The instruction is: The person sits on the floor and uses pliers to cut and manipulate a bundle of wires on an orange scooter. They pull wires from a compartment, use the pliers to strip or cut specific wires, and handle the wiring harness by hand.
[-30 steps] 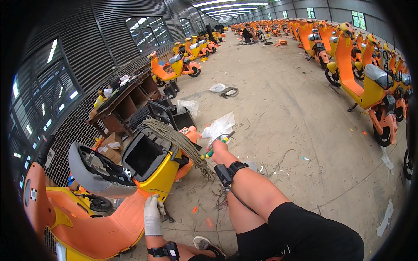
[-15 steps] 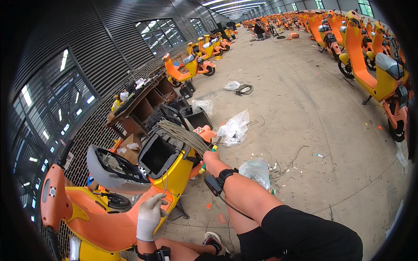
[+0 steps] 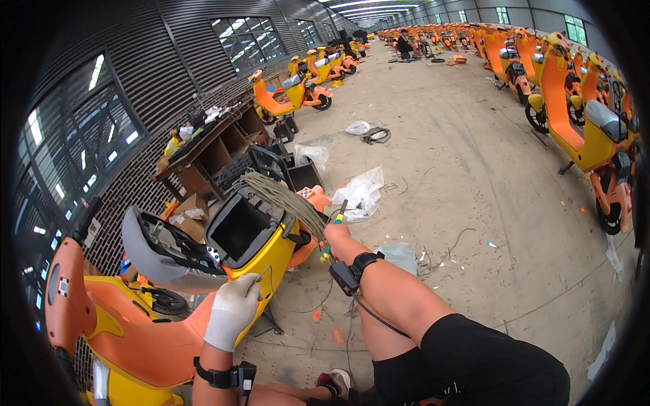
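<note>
A yellow-and-orange scooter (image 3: 159, 338) stands before me, its grey seat (image 3: 159, 254) tipped up beside the dark storage box (image 3: 240, 233). My left hand (image 3: 233, 308), in a white glove, is closed just below the box. Its fingertips pinch a thin grey cable (image 3: 269, 274). A thick coil of grey cable (image 3: 281, 199) lies across the scooter's rear, right of the box. My bare right hand (image 3: 336, 238) is wrapped round a green-and-yellow-handled tool (image 3: 338, 218) with a dark tip, next to the coil. The grip hides the tool's middle, so its kind is unclear.
A brown wooden bench (image 3: 196, 162) with clutter runs along the left wall. Plastic bags (image 3: 359, 193), cable scraps and small litter lie on the concrete floor (image 3: 460, 176). Rows of orange scooters (image 3: 565, 108) stand at the right. A carton (image 3: 193, 211) sits behind the seat.
My left hand has moved up nearer the storage box, its fingers now closer together on the cable. My right hand keeps the tool, which has turned more upright. The view has shifted slightly.
</note>
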The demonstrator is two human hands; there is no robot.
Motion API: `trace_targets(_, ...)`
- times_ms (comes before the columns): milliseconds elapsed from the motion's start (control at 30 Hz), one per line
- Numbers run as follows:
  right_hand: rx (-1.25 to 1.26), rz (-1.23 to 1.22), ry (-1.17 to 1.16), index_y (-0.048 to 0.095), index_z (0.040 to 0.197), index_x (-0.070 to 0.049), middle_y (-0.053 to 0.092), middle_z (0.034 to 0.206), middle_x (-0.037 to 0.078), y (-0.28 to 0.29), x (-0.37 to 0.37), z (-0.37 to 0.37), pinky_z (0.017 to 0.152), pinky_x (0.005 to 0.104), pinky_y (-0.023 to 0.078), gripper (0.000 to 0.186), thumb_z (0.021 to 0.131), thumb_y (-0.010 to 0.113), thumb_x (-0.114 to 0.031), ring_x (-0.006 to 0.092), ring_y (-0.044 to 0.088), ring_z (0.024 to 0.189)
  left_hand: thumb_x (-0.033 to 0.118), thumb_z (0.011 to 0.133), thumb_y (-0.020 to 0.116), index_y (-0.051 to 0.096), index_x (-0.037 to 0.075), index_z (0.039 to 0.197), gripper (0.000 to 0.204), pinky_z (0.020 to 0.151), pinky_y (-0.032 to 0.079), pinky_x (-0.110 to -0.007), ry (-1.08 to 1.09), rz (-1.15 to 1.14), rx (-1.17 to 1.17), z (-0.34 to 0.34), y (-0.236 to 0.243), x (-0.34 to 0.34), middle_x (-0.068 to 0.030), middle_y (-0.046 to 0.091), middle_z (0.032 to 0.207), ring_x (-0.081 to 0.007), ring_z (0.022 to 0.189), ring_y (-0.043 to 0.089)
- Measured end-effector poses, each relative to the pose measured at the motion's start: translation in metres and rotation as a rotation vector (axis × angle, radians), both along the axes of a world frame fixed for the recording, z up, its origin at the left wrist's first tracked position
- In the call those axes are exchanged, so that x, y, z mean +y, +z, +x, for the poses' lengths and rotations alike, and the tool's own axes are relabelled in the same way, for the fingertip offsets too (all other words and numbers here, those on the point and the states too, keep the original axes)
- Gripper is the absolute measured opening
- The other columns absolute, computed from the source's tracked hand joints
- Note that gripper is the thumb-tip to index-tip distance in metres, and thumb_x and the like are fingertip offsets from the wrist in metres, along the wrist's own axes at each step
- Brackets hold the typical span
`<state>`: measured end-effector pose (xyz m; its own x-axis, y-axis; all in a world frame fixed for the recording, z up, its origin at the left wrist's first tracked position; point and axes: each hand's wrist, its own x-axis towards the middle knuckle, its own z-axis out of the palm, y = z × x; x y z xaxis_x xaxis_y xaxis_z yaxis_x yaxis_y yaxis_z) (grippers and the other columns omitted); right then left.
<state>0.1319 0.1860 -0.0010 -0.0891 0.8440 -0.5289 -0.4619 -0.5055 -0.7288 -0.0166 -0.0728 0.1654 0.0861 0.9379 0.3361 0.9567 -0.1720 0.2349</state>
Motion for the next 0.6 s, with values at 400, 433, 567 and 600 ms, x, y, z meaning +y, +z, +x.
trace_targets(400, -0.144, 0.053, 0.173, 0.049, 0.1, 0.004, 0.052, 0.094, 0.017, -0.012, -0.001, -0.031, 0.049, 0.034, 0.053, 0.014, 0.087, 0.052, -0.002, 0.0279, 0.058, 0.07, 0.026, 0.086, 0.049, 0.069, 0.005, 0.098, 0.031, 0.09, 0.048, -0.044, 0.157, -0.402, 0.087, -0.082, -0.092, 0.087, -0.0203, 0.067, 0.101, -0.0359, 0.099, 0.062)
trace_targets(433, -0.166, 0.052, 0.177, 0.049, 0.1, 0.004, 0.052, 0.093, 0.017, -0.013, 0.001, -0.035, 0.049, 0.0341, 0.053, 0.014, 0.087, 0.052, -0.001, 0.028, 0.058, 0.07, 0.025, 0.085, 0.049, 0.069, 0.005, 0.102, 0.032, 0.092, 0.048, -0.042, 0.17, -0.466, 0.051, -0.081, -0.094, 0.092, -0.0187, 0.067, 0.103, -0.0343, 0.1, 0.063)
trace_targets(567, -0.282, 0.023, 0.221, 0.052, 0.096, 0.006, 0.053, 0.09, 0.017, -0.014, 0.003, -0.045, 0.049, 0.0357, 0.053, 0.012, 0.085, 0.055, 0.003, 0.0278, 0.058, 0.066, 0.023, 0.084, 0.049, 0.068, 0.007, 0.109, 0.035, 0.094, 0.047, -0.04, 0.2, -0.525, -0.117, -0.082, -0.094, 0.117, -0.0166, 0.068, 0.105, -0.0325, 0.101, 0.063)
trace_targets(600, -0.304, 0.051, 0.24, 0.053, 0.095, 0.006, 0.054, 0.088, 0.017, -0.015, 0.005, -0.046, 0.049, 0.0359, 0.053, 0.011, 0.084, 0.056, 0.003, 0.0276, 0.058, 0.065, 0.023, 0.084, 0.05, 0.068, 0.007, 0.11, 0.036, 0.094, 0.047, -0.039, 0.184, -0.504, -0.149, -0.085, -0.102, 0.125, -0.0163, 0.068, 0.106, -0.032, 0.102, 0.063)
